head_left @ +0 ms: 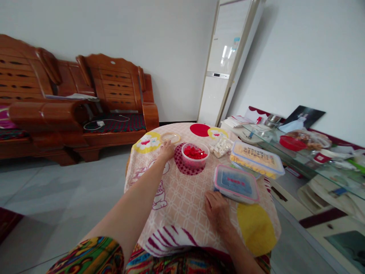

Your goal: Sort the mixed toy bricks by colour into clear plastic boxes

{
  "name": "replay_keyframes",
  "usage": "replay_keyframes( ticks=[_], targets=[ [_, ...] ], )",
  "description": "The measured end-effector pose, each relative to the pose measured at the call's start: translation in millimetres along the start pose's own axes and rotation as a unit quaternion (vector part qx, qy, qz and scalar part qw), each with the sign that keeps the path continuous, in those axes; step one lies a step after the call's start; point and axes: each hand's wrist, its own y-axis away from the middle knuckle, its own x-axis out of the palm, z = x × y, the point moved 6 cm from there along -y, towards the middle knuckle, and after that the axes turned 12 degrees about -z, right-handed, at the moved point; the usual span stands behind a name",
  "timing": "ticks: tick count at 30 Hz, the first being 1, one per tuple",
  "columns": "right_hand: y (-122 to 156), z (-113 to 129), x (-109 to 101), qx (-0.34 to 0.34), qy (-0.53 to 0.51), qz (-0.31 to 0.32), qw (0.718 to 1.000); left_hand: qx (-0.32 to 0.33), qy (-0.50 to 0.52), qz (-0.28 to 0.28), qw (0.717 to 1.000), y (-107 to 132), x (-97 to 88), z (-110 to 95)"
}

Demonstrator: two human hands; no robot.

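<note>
My left hand (167,150) reaches across the cloth-covered round table (182,205), its fingers together at the near rim of a round, pale see-through lid (171,137). The lid lies flat near the far left edge. Just right of that hand stands a round clear tub (195,161) holding small red pieces (194,153). My right hand (217,208) rests on the cloth with its fingers curled, beside a pink-rimmed lidded box (236,183) with blue contents. Its fingertips are partly hidden, and nothing shows in it.
A blue-rimmed lidded box (256,156) with yellow contents and a clear pack of white pieces (221,146) stand at the table's right. Beyond is a cluttered glass-topped cabinet (302,156). Wooden chairs (114,87) and a tall white air conditioner (218,76) stand behind.
</note>
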Motion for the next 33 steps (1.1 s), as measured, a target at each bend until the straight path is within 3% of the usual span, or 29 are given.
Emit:
replay_keyframes(
  ticks=[4,7,10,12,15,18,22,26,29,33],
  targets=[
    [-0.6,0.0,-0.1,-0.001,0.006,0.001,1.0,-0.004,-0.04,0.021,0.999,1.3,-0.5,-1.2],
    [-1.2,0.3,-0.3,0.002,0.003,0.001,1.0,-0.008,-0.009,-0.036,0.999,-0.2,-14.4,-4.1],
    [-1.5,0.8,-0.4,0.012,-0.005,0.006,1.0,-0.028,0.077,-0.132,0.988,-0.6,-40.3,-3.4],
    [-1.6,1.1,-0.6,0.017,-0.007,0.01,1.0,-0.052,0.143,-0.212,0.965,1.6,-64.2,0.0],
    [-1.4,1.7,-0.7,0.018,-0.008,0.011,1.0,-0.106,0.232,-0.327,0.91,9.0,-101.0,7.1],
    [-1.1,1.7,-0.4,0.02,-0.011,0.008,1.0,-0.174,0.342,-0.383,0.84,14.4,-123.5,12.5],
    [-1.1,1.1,0.2,0.026,-0.012,0.009,1.0,-0.24,0.531,-0.36,0.729,12.3,-124.6,9.5],
    [-2.0,1.4,-0.9,0.025,-0.015,0.004,1.0,-0.279,0.622,-0.273,0.678,9.8,-104.2,-8.3],
    [-2.2,1.7,-0.9,0.024,-0.015,0.007,1.0,-0.308,0.644,-0.195,0.672,12.9,-76.8,-25.9],
    [-1.5,1.0,-0.4,0.03,-0.014,0.009,0.999,-0.33,0.588,-0.109,0.73,21.3,-38.3,-42.0]
  ],
)
